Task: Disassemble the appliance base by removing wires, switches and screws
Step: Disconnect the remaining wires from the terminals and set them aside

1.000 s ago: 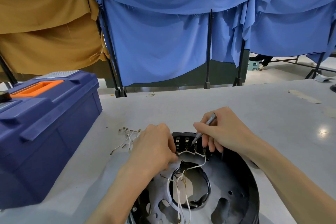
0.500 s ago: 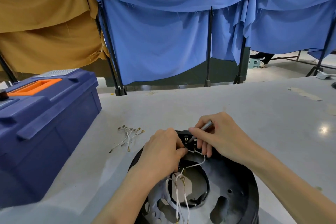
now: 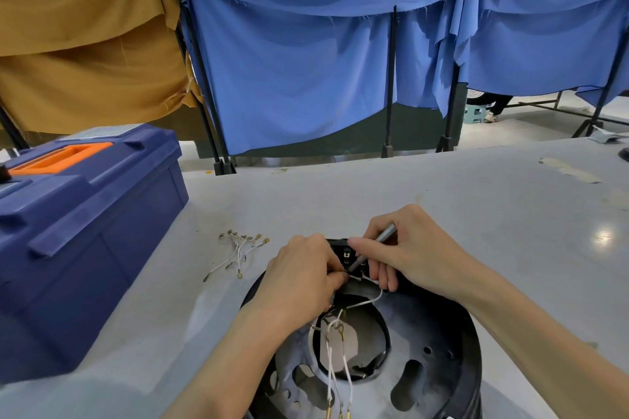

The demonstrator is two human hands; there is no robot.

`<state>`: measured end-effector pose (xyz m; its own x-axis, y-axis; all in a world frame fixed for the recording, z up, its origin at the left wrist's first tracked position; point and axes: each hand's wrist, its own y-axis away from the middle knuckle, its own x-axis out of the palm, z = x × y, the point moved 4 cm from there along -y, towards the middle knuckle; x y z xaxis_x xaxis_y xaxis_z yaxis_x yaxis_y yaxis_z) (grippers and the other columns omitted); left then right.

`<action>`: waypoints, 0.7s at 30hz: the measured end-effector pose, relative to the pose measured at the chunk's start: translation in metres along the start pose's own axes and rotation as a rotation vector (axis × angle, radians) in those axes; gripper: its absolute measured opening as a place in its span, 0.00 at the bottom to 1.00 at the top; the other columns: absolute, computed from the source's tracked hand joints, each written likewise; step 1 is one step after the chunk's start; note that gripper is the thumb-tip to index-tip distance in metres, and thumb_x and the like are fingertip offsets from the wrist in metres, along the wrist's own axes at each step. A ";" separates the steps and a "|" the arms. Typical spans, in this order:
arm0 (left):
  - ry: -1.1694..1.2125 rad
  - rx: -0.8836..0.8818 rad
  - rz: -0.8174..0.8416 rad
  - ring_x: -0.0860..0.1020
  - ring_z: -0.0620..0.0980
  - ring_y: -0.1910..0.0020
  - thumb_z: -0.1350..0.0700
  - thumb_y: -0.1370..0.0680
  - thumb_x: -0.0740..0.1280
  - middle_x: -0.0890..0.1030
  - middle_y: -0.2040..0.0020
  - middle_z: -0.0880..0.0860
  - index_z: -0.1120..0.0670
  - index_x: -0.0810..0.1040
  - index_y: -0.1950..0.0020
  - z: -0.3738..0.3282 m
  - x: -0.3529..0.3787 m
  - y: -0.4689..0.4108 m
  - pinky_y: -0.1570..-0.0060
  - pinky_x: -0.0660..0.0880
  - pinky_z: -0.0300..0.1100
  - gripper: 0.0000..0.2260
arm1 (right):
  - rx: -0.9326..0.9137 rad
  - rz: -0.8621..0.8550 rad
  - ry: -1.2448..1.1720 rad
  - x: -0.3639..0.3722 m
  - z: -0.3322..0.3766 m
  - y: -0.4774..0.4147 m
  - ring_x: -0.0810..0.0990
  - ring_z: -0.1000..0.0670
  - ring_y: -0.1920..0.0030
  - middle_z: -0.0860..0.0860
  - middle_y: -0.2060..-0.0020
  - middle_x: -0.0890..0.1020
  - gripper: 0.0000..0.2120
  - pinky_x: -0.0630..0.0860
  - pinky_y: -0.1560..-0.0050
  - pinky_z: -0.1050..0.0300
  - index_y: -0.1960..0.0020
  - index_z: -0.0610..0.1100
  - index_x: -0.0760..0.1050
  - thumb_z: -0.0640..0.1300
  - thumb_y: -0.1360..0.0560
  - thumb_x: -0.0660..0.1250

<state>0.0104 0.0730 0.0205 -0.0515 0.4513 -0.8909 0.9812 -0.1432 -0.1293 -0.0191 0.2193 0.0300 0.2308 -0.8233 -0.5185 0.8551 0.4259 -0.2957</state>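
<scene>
Wire removal at switch block

Base [image 3: 442, 326], a round black shell, sits on the desk [image 3: 442, 187] at the near edge, with the switch block [image 3: 340, 247] on its far rim. Left hand [image 3: 299, 279]: fingers pinch a thin white wire [image 3: 372, 299] beside the block. Right hand [image 3: 415, 255]: fingers clamped on a slim gray tool [image 3: 386, 235], tip at the terminals. Wires look light and limp, likely to snap at the crimp, so grip at the metal terminal, not mid-wire. Base probably stiff and heavy enough to stay put. 1 bunch of loose wires [image 3: 238, 250] lies near the blue toolbox [image 3: 88, 214]. No readable writing or brand.
</scene>
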 end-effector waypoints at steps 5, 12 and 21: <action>-0.010 -0.001 -0.005 0.75 0.50 0.71 0.54 0.23 0.68 0.76 0.74 0.47 0.52 0.85 0.59 0.001 0.000 0.000 0.57 0.80 0.50 0.08 | -0.003 -0.084 -0.042 -0.003 -0.003 0.000 0.81 0.48 0.77 0.45 0.75 0.82 0.14 0.76 0.71 0.64 0.64 0.37 0.79 0.44 0.22 0.68; 0.002 0.003 -0.001 0.77 0.54 0.69 0.55 0.23 0.68 0.82 0.68 0.54 0.53 0.83 0.63 0.002 0.001 0.000 0.58 0.80 0.52 0.10 | -0.022 -0.055 0.062 0.004 -0.002 -0.001 0.81 0.48 0.77 0.46 0.76 0.82 0.14 0.79 0.70 0.58 0.64 0.39 0.78 0.46 0.23 0.68; 0.002 -0.003 -0.019 0.77 0.53 0.71 0.55 0.22 0.68 0.78 0.73 0.50 0.52 0.85 0.57 0.003 0.003 -0.002 0.58 0.80 0.52 0.07 | 0.023 0.020 0.113 0.007 0.005 -0.007 0.81 0.50 0.77 0.47 0.76 0.82 0.18 0.78 0.71 0.62 0.66 0.36 0.76 0.48 0.24 0.70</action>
<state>0.0071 0.0717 0.0169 -0.0700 0.4555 -0.8875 0.9806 -0.1317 -0.1450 -0.0208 0.2090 0.0323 0.1952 -0.7664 -0.6119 0.8616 0.4321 -0.2663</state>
